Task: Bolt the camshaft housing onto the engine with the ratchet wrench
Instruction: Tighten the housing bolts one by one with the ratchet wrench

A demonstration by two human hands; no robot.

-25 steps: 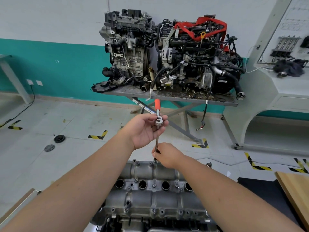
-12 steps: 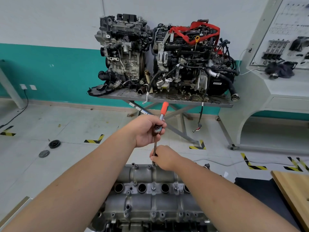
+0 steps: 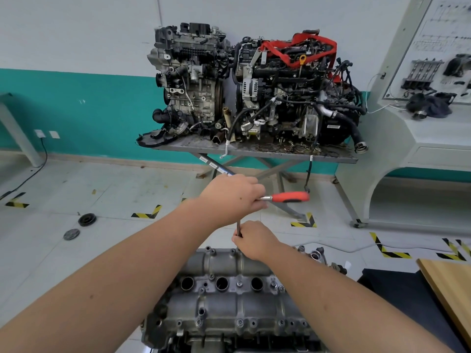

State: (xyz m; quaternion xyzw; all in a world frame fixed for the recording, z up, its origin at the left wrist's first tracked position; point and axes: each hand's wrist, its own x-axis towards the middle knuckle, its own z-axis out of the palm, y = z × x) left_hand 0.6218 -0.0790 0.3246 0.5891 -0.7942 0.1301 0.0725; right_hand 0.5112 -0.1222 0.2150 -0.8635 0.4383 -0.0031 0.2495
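Both bare forearms reach forward from the lower corners, converging toward the centre. The left hand point(image 3: 234, 197) is up high, knuckles toward the camera, fingers curled tight around the head end of the ratchet wrench point(image 3: 288, 196), whose orange grip sticks out to the right. Just below it, the right hand point(image 3: 256, 239) sits lower, back of the hand facing up, fingertips pinching the wrench's thin upright shaft. The left wrist is bent slightly down; the right wrist runs straight with its forearm.

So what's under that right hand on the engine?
The ratchet's extension bar runs down into the right hand at the camshaft housing far edge; the socket and bolt are hidden.
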